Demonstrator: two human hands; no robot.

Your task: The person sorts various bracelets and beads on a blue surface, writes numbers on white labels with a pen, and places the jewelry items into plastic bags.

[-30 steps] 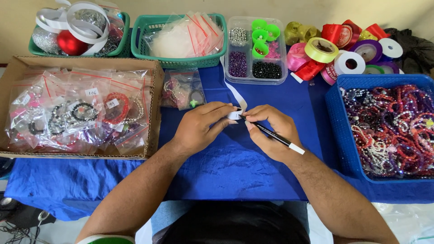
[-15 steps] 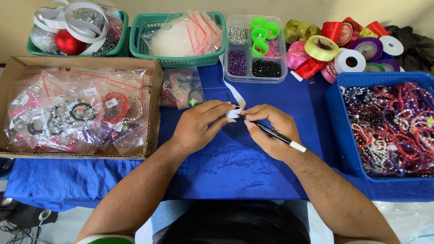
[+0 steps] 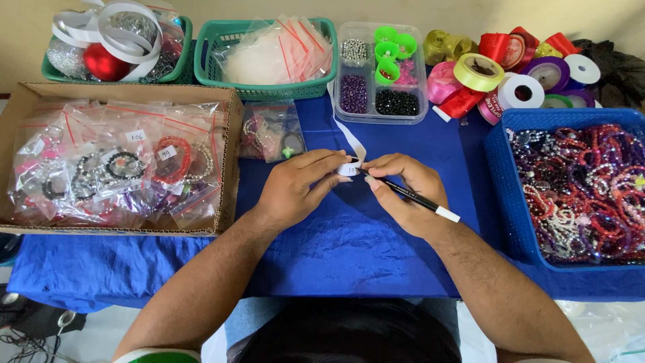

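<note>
While the left hand (image 3: 295, 191) pinches the end of a white paper strip (image 3: 350, 144) flat on the blue tablecloth (image 3: 349, 249), the right hand (image 3: 403, 195) grasps a black pen (image 3: 411, 197) with its tip on that same end. Pen axis runs from the strip down and rightward, away from the clear bead organizer (image 3: 380, 70). Strip trails up toward that organizer; both hands sit equally close.

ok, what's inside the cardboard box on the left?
The cardboard box holds clear zip bags of bead bracelets, some with small white labels. Lower layers and the box floor are covered.
</note>
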